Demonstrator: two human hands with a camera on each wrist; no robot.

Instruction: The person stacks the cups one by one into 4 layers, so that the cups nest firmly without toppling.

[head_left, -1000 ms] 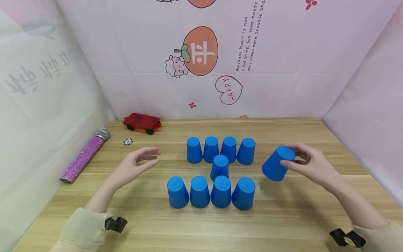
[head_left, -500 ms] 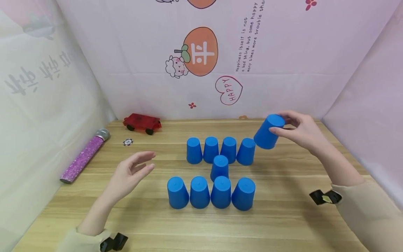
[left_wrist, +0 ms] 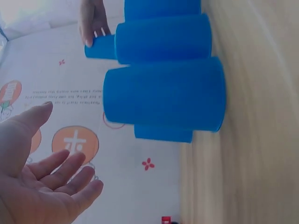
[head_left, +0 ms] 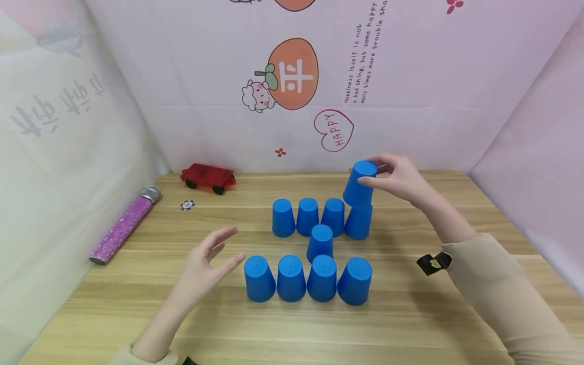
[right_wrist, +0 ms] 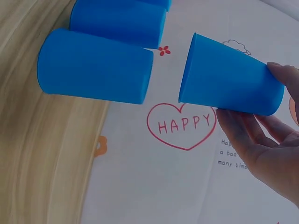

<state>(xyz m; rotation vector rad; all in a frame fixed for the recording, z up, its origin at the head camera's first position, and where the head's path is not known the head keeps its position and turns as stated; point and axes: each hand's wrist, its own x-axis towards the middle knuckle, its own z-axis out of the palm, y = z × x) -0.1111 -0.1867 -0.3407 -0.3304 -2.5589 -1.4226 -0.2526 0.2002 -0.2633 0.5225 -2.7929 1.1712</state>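
My right hand (head_left: 401, 177) grips an upside-down blue plastic cup (head_left: 358, 185) near its base, fingers and thumb on opposite sides. This cup hangs over the rightmost cup (head_left: 359, 224) of the back row; the right wrist view shows a gap between the held cup (right_wrist: 229, 77) and the row cup (right_wrist: 96, 67). Several matching cups stand mouth-down in a back row and a front row, with a single cup (head_left: 320, 246) between the rows. My left hand (head_left: 205, 266) hovers, holding nothing, thumb and fingers spread apart, left of the front row's leftmost cup (head_left: 260, 281).
A purple glitter microphone (head_left: 125, 225) lies along the left side of the wooden table (head_left: 292, 334). Behind it are a red toy car (head_left: 208, 176) and a poker chip (head_left: 187, 205). Printed cloth walls (head_left: 205, 101) enclose the back and both sides.
My right hand has carried the cup up and then left, from the table's right side to above the back row's end cup. The left hand has shifted slightly right, towards the front row.
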